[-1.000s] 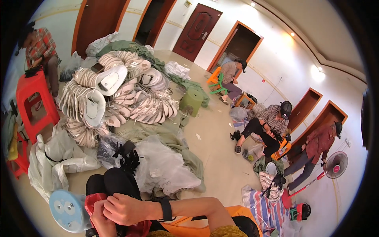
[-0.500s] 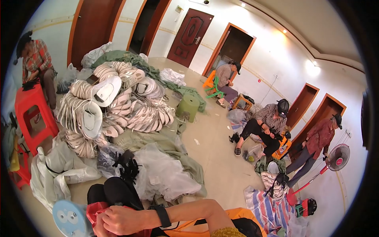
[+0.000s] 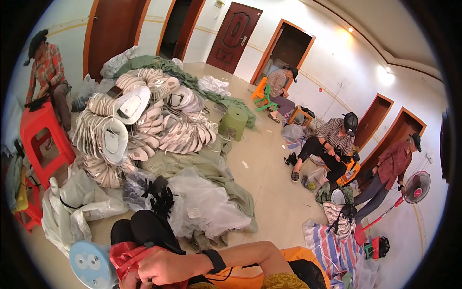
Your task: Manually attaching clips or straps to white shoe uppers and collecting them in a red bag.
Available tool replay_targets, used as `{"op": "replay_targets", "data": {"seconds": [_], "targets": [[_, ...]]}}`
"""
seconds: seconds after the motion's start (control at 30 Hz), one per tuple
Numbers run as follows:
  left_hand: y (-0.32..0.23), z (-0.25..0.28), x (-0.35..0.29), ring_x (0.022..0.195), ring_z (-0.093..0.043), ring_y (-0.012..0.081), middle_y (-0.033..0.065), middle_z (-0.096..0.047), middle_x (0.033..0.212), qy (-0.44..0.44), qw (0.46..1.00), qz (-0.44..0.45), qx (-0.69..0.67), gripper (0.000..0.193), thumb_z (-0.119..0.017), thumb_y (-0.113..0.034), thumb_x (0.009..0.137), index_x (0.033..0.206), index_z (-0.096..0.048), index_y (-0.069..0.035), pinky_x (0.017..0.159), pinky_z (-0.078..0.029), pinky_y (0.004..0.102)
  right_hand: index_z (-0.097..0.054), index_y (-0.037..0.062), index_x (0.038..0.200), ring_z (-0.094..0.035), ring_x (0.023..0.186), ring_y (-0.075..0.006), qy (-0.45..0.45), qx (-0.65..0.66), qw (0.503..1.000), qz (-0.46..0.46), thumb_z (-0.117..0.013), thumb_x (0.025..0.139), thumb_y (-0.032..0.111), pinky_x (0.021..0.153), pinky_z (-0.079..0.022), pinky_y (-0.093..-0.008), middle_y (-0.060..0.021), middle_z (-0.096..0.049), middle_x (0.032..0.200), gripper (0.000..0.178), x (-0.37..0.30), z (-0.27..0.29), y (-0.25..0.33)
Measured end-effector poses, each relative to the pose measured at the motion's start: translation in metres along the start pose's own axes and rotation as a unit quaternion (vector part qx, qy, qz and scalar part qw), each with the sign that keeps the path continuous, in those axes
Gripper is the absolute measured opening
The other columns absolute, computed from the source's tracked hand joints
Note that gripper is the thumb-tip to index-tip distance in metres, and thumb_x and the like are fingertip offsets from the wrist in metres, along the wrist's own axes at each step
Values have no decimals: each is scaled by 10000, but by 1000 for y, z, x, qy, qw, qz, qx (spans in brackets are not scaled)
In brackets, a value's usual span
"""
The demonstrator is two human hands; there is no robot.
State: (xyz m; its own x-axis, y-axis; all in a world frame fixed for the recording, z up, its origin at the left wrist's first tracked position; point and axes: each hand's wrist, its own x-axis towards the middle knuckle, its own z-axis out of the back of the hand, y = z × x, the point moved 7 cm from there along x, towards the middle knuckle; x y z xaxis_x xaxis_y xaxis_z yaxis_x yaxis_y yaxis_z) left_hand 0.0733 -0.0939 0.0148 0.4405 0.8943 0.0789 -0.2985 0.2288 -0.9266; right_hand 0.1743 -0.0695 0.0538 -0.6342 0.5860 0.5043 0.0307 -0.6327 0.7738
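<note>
My right hand (image 3: pixel 168 266), with a black band at its wrist, is closed over my lap with the fingers bent inward. Beside it, at the lower edge, only part of my left hand (image 3: pixel 130 280) shows, its fingers pinched together close to the right fingertips. What lies between the fingers is hidden. Under and beside both hands, a crumpled red sheet (image 3: pixel 127 257) covers part of my black-trousered legs (image 3: pixel 149 231). A round blue stool (image 3: pixel 91 267) with a cartoon face stands left of my lap. Just ahead of my knees lies a bunch of black straps (image 3: pixel 161 197).
Strung pale shoe parts (image 3: pixel 163 125) form a large heap beyond clear plastic bags (image 3: pixel 207 202). A red stool (image 3: pixel 45 139) stands left, near a seated person (image 3: pixel 50 72). Several other people are at the right, by a floor fan (image 3: pixel 416 188) and a striped sheet (image 3: pixel 332 245). A green bin (image 3: pixel 233 123) stands mid-floor.
The whole view has shifted slightly, so the room sits a little further right. My right hand has moved slightly right, and more of the red sheet shows beside it.
</note>
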Motion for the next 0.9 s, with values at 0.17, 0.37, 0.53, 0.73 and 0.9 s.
{"op": "replay_targets", "data": {"seconds": [0.17,0.37,0.53,0.73,0.9], "targets": [[-1,-1,9,850,-560,299,175,-577,915,-34,995,11,93,224,-524,-65,810,1026,-523,-6,754,-432,345,-515,11,590,-523,583,-245,-21,-314,947,57,-545,607,95,503,-397,-333,-108,-520,626,90,-14,-7,0],[2,-3,3,762,-564,365,207,-576,867,-66,983,-50,162,238,-532,-47,792,1028,-521,-23,674,-455,389,-499,42,564,-481,575,-178,76,-477,872,81,-518,606,188,523,-362,-292,-39,-475,590,153,-17,-28,-5],[0,-17,-1,576,-558,189,78,-518,655,-23,947,-196,255,193,-616,-18,678,838,-508,-4,497,-455,279,-494,83,529,-497,578,-183,146,-363,916,93,-517,597,198,511,-374,-304,-38,-487,575,135,-27,-29,-3],[-7,-24,-3,566,-506,177,52,-443,649,68,933,-299,187,225,-580,-83,674,865,-495,0,439,-417,283,-426,96,508,-473,489,-192,212,-188,957,62,-588,570,154,455,-388,-312,-33,-418,531,183,-27,-22,-1],[1,-20,-7,564,-496,170,43,-429,647,82,929,-327,154,237,-576,-75,672,885,-500,-3,423,-405,276,-409,65,512,-442,482,-223,234,18,972,30,-656,605,166,449,-371,-314,-56,-392,532,282,-19,-23,-7]]}}
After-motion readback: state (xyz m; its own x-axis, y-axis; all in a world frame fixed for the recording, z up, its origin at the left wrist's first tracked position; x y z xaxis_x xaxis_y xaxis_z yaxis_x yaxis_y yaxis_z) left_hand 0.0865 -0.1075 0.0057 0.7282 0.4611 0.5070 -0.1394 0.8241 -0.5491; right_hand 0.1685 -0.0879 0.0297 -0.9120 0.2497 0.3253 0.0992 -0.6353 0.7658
